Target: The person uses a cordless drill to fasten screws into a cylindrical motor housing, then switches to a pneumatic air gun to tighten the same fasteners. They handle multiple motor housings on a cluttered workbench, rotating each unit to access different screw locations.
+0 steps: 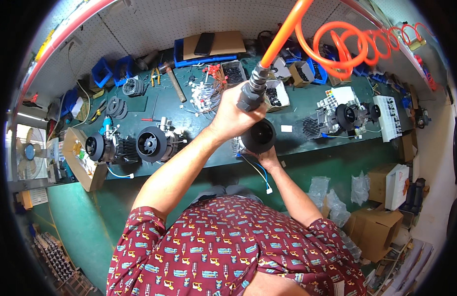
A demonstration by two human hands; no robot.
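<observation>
My left hand (238, 114) is wrapped round a dark air tool (251, 96), with an orange air hose (282, 37) coupled to its top end. The hand hides the tool's lower end, so I cannot tell whether it touches the blower beneath. That blower unit (259, 137) has a round black housing and sits at the bench's near edge. My right hand (269, 159) is under and beside its near side, fingers curled and partly hidden by the housing. Blue and pale wires with a white connector (269, 190) dangle from the unit over the edge.
Two similar blower units (152, 144) (96, 147) stand to the left, beside a cardboard box (92, 172). More units (346, 116) stand right, near a white tray (387, 118). Wire bundles (204, 96), a hammer (175, 84) and parts bins (301, 73) lie farther back. The hose coils (347, 49) hang overhead.
</observation>
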